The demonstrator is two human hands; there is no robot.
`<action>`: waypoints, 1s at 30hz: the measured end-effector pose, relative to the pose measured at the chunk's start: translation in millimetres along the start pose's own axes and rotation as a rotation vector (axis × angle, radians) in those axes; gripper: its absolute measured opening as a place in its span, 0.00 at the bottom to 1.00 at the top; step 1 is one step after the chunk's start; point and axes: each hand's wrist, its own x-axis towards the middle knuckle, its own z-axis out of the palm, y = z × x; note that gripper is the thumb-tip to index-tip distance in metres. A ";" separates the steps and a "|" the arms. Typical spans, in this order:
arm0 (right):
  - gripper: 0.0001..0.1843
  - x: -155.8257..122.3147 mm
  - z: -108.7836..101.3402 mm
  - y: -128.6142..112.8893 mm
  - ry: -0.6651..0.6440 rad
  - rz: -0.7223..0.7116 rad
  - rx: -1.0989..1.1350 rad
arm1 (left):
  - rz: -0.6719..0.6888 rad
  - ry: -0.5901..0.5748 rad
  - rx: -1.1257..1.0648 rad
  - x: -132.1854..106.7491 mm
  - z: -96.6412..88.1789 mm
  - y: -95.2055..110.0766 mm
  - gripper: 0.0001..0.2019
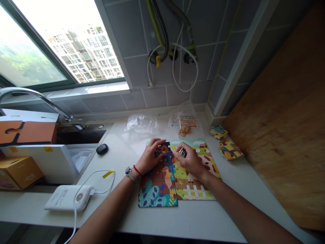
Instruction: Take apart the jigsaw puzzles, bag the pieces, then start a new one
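Note:
A colourful jigsaw puzzle (177,183) lies mostly assembled on the white counter (190,217). My left hand (149,157) rests on its upper left part, fingers curled and pressing on the pieces there. My right hand (189,161) lies on the middle of the puzzle, fingers pinched on a small puzzle piece (182,152). A watch and a red string sit on my left wrist.
Loose puzzle pieces (230,149) lie in piles right of the puzzle, near a wooden board (284,135). Two clear plastic bags (142,123) lie behind it. A power bank (68,197) with cable, a black earbud case (102,148), boxes (27,132) and a sink with faucet (38,98) stand at left.

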 end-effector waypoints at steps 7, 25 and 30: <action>0.07 -0.2 1.0 1.2 0.027 -0.027 -0.001 | 0.026 0.111 -0.066 -0.2 5.6 3.3 0.16; 0.10 -1.2 5.1 0.3 0.067 -0.097 -0.027 | -0.211 0.170 -0.373 0.9 9.5 24.2 0.11; 0.09 -0.8 5.7 1.5 0.061 -0.111 -0.023 | -0.256 0.089 -0.459 0.8 8.3 26.0 0.13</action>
